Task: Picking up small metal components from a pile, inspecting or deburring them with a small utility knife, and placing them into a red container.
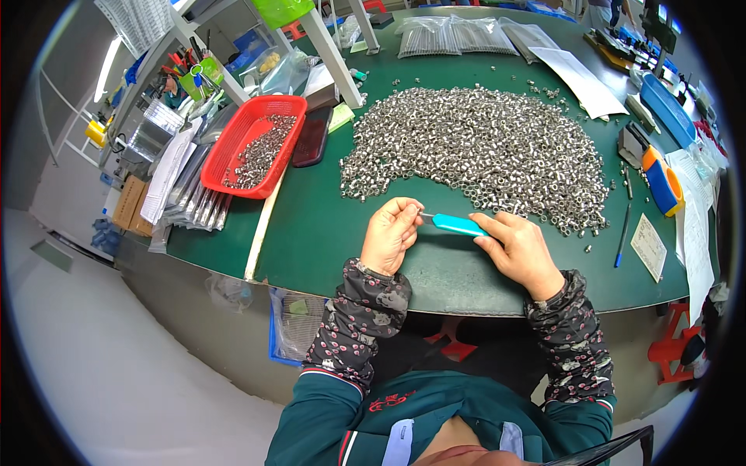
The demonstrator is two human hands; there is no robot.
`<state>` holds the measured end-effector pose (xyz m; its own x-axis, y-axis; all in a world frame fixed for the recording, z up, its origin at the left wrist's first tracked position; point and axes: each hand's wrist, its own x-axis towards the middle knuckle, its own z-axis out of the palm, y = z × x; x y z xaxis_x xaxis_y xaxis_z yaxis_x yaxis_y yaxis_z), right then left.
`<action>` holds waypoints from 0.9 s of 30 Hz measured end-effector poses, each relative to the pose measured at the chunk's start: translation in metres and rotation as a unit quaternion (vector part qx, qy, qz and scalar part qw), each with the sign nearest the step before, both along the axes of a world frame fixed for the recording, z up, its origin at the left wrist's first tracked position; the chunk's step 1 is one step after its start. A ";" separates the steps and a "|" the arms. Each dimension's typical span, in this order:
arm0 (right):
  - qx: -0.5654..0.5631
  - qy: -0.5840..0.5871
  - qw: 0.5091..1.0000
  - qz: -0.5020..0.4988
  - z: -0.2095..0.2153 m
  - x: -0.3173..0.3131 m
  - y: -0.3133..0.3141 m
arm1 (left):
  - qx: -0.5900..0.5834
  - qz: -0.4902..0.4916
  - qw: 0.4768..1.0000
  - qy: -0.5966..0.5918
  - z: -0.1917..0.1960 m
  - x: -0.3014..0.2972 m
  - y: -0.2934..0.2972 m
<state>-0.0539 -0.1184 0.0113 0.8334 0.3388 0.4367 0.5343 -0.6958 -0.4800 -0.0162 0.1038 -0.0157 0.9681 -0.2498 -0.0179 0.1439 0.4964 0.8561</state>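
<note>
My right hand (519,250) is closed round the teal handle of a small knife-like tool (460,224), its short dark blade pointing left. The fingers of my left hand (391,234) pinch together at the blade's tip, around a tiny metal piece that they mostly hide. It looks like one of the small ring-shaped metal parts (474,144) heaped in a wide pile just beyond both hands. At the left, a red plastic basket (294,105) holds more small metal parts.
A dark phone-like slab (312,137) lies beside the basket. Stacked bagged papers (183,186) fill the left side. On the right are a blue pen (622,235), a small card (648,247), a blue-and-orange tape dispenser (663,183) and a blue tray (670,110). Clear bags (454,36) lie at the back.
</note>
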 end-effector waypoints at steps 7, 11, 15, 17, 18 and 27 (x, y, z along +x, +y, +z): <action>-0.016 -0.059 0.998 -0.012 0.000 0.001 0.002 | 0.048 0.027 0.998 0.014 0.003 -0.002 -0.002; -0.028 -0.092 0.995 -0.017 -0.001 0.001 0.002 | 0.062 0.036 0.997 0.013 0.002 -0.002 -0.003; -0.045 -0.123 0.991 -0.020 -0.003 0.002 0.002 | 0.083 0.043 0.996 0.004 0.004 -0.003 -0.004; -0.050 -0.127 0.990 -0.022 -0.003 0.002 0.002 | 0.090 0.044 0.995 0.001 0.003 -0.003 -0.005; -0.055 -0.132 0.989 -0.022 -0.002 0.002 0.002 | 0.094 0.045 0.995 -0.001 0.003 -0.003 -0.005; -0.060 -0.145 0.987 -0.021 -0.002 0.001 0.002 | 0.116 0.041 0.992 0.004 0.003 -0.003 -0.002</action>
